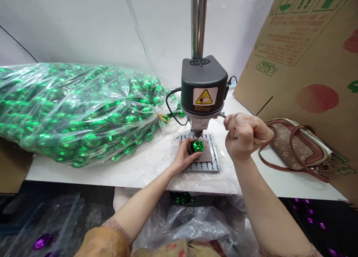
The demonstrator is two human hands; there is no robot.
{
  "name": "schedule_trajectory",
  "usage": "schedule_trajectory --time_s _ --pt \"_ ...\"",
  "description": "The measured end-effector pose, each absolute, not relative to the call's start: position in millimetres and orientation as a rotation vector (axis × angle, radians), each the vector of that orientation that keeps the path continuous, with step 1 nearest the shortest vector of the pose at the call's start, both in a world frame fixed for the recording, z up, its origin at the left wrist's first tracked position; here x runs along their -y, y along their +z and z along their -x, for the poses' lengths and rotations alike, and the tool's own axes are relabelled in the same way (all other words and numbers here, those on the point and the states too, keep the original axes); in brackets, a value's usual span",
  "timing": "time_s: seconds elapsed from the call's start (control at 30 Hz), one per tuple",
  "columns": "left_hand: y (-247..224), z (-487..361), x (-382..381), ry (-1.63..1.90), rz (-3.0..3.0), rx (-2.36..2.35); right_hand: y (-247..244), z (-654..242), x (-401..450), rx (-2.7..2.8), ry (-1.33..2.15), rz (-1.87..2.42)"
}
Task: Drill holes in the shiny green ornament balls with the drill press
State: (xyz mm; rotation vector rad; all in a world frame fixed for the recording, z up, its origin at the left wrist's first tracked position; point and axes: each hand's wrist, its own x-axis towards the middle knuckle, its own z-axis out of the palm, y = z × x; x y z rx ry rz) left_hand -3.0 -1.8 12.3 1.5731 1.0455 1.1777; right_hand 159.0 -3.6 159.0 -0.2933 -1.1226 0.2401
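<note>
My left hand (185, 154) is closed on a shiny green faceted gem-like piece (198, 146), thumb and fingers at its left and lower sides. The piece sits on a flat board (206, 152) over the slotted metal base plate (216, 162), right under the chuck (198, 133) of a small black drill press (204, 87). Whether the bit touches the piece I cannot tell. My right hand (246, 136) makes a fist around the drill press's lever (222, 114); most of the lever is hidden inside the fingers.
A big clear bag (84, 111) of green pieces, tied with a yellow tie, fills the table's left side. At the right stand a brown handbag (296, 145) and a large cardboard box (302, 63). Clear plastic (201, 219) hangs below the table's front edge. Purple pieces (42, 241) lie at lower left.
</note>
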Motion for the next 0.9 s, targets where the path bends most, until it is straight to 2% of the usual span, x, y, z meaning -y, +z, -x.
schedule_trajectory --time_s 0.9 --pt "10 3 3 1.204 -1.59 -1.051 140 -157 9 1.144 0.158 0.307"
